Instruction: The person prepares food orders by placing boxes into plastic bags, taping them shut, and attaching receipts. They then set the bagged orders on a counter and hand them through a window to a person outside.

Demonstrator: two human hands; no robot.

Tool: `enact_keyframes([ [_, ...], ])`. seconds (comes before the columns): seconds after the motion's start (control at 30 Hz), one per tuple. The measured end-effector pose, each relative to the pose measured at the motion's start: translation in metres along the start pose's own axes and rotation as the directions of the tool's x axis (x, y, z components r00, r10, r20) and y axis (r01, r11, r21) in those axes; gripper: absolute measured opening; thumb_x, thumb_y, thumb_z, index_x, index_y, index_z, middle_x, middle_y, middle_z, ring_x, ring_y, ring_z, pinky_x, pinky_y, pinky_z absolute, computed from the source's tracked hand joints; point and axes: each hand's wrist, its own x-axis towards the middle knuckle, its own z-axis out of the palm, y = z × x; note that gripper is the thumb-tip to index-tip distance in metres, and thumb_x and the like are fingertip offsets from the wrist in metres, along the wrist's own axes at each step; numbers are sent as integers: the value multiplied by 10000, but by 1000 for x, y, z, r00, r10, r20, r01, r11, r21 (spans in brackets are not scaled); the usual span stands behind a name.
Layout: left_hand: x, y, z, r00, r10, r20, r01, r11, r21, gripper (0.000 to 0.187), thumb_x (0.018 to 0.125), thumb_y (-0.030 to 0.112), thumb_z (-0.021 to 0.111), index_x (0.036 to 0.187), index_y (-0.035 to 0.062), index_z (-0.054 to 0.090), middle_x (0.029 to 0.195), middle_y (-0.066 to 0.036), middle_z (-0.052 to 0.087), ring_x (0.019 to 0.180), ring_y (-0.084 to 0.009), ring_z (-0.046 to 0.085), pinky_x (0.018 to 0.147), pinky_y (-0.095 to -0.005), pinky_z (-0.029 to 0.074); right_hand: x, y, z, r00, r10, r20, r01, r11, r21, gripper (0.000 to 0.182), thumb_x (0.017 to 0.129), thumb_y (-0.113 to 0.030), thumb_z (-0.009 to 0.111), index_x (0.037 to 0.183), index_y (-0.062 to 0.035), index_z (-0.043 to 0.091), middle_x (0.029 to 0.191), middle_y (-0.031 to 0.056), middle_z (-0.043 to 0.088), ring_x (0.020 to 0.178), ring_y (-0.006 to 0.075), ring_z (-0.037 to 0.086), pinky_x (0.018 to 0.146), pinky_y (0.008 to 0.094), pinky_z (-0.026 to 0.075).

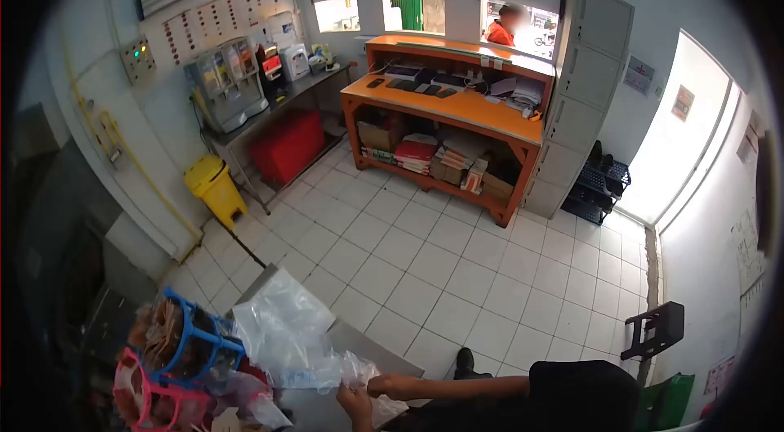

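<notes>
A clear plastic bag (pixel 286 326) lies crumpled across a grey table (pixel 380 354), its gathered end reaching my hands. My left hand (pixel 354 406) is closed on that end, fingers pinched into the plastic. Right beside it, my right hand (pixel 390 386) comes in from the right with bent fingers, also gripping the bag. Fine detail at the fingertips is too small to make out. To the left of the bag stand a blue plastic basket (pixel 194 342) and a pink basket (pixel 151 395), both with brown contents.
An orange counter (pixel 449 109) stands across the tiled floor (pixel 425 277). Near the left wall are a yellow bin (pixel 216 187) and a red box (pixel 286 146) under a drinks dispenser (pixel 229 85). A black stool (pixel 657 330) stands at right. A person (pixel 501 30) is outside the window.
</notes>
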Motion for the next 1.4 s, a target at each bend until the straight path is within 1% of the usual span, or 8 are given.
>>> enact_keyframes([
  [0.13,20,15,61,992,-43,117,27,991,134,270,928,139,695,1052,-100,678,911,-176,724,780,-229,682,697,-371,523,-20,15,-76,986,-165,29,160,980,119,96,791,76,563,856,9,537,854,114,559,804,288,566,766,386,459],
  [0.4,32,105,280,972,-211,106,194,969,152,217,928,142,685,954,-73,695,834,-146,720,757,-224,682,693,-391,523,-124,75,-272,997,38,61,-38,999,1,93,862,33,586,946,10,550,911,132,595,846,288,605,769,400,493],
  [0.6,71,102,405,877,213,431,-269,960,72,157,891,74,676,976,-58,692,846,-124,730,769,-234,684,709,-397,526,-172,112,-373,953,216,-211,-260,943,-207,154,871,32,536,1020,-5,555,1032,161,604,976,351,641,800,426,516],
  [0.7,103,120,458,900,28,435,-91,988,127,154,885,57,679,989,-56,692,856,-142,730,773,-230,684,720,-389,526,-176,148,-410,975,7,-222,-64,966,-251,172,847,42,538,1011,-9,548,1023,153,590,981,349,638,797,429,519],
  [0.9,192,84,603,937,-46,347,28,998,56,202,894,60,682,1045,-75,683,886,-160,722,808,-231,675,737,-384,527,-153,206,-562,996,46,-81,-68,956,-286,117,837,18,552,948,-20,560,964,123,590,964,334,641,769,429,539],
  [1.13,314,183,768,878,65,474,16,986,-164,166,905,103,607,923,-47,676,765,-188,681,718,-299,687,651,-420,516,-142,270,-769,971,170,-165,-231,842,-488,131,808,-12,591,930,-61,600,937,108,626,949,289,659,729,418,529],
  [1.23,352,191,836,723,349,597,-329,933,-147,198,919,152,614,921,-36,679,758,-219,679,728,-378,700,649,-448,519,-146,291,-796,945,42,-323,-205,848,-488,122,801,-2,589,902,-66,611,879,90,624,908,299,668,748,409,535],
  [1.4,418,201,935,670,334,664,-301,939,-168,188,896,153,594,877,-23,656,777,-264,657,774,-483,666,631,-474,512,-167,330,-906,851,225,-474,-447,783,-431,161,809,-10,585,926,-114,621,928,37,636,929,260,663,791,385,536],
])
